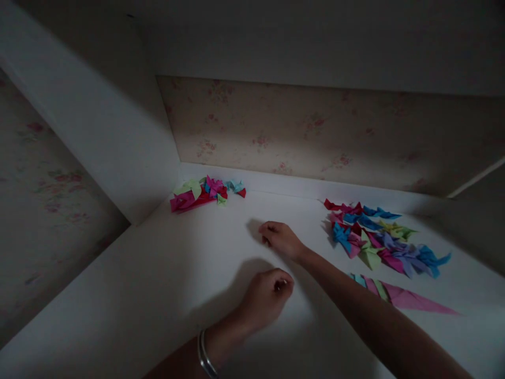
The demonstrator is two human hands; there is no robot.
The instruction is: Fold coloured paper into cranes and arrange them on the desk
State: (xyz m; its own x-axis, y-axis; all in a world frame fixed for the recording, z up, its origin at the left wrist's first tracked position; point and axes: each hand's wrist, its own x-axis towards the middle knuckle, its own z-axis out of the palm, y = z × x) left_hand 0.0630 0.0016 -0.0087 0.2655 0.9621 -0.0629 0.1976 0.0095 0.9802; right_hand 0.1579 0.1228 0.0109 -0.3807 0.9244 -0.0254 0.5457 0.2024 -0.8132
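Two bare hands curl above a white surface (193, 263) amid bright folded paper.

The left hand (266, 295) (silver bangles (202, 351) at its wrist) is nearer the camera, the right hand (282, 239) just beyond; both are closed in loose fists, though whether either grips something small cannot be told. Well to the right of the right hand lies a cluster of multicolored folded paper pieces (370, 254); nearer, beside the right forearm, is a pointed row of nested paper (414, 300). Beyond the right hand and to its left sits a smaller paper pile (215, 187), below floral wallpaper (260, 126).
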